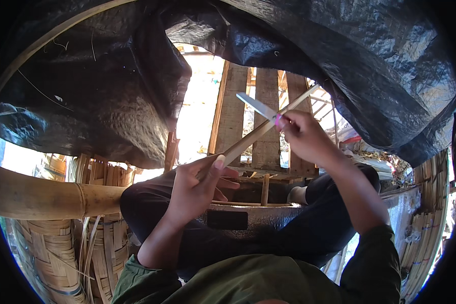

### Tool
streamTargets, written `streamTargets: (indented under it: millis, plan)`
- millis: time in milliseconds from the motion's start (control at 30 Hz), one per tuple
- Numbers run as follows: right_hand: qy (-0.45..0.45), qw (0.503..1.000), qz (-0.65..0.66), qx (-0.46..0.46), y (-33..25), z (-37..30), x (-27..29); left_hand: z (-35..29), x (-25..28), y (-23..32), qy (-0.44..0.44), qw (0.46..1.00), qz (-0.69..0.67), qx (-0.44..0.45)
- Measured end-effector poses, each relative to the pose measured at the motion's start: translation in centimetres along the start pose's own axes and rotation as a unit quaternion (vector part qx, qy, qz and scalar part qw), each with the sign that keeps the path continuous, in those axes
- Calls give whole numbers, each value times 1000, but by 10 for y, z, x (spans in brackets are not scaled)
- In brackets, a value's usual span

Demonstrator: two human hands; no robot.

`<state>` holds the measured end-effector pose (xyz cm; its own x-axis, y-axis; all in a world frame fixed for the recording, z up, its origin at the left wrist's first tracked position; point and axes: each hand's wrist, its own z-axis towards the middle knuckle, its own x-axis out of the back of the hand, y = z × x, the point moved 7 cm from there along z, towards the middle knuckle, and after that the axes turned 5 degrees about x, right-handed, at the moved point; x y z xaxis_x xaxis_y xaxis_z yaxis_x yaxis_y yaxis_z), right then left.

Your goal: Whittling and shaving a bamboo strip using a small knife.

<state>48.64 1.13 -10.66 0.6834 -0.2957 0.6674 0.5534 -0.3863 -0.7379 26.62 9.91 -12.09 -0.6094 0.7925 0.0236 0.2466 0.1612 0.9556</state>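
Note:
My left hand [195, 185] grips the near end of a long, pale strip of bamboo or wood [248, 140], its thumb pressed on top. The strip slants up and away to the right in front of my knees. My right hand [306, 136] is closed on a knife, its handle mostly hidden in the fist. The knife blade [256, 105] points up and left, with a pink band at its base. In this view the blade crosses the strip's line; whether they touch I cannot tell.
Wooden slats [231, 111] form a stand beyond my knees. Black plastic sheeting [359, 55] hangs over the far side and both flanks. A thick bamboo pole [45, 195] juts in at left, above woven bamboo [48, 248]. Bundled strips [425, 223] stand at right.

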Motion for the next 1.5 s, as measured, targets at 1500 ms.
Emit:
streamTargets:
  millis: [1500]
  plan:
    - [47,994,29,-93,54,-2,-26,-1,-27,12,20,860,426,-280]
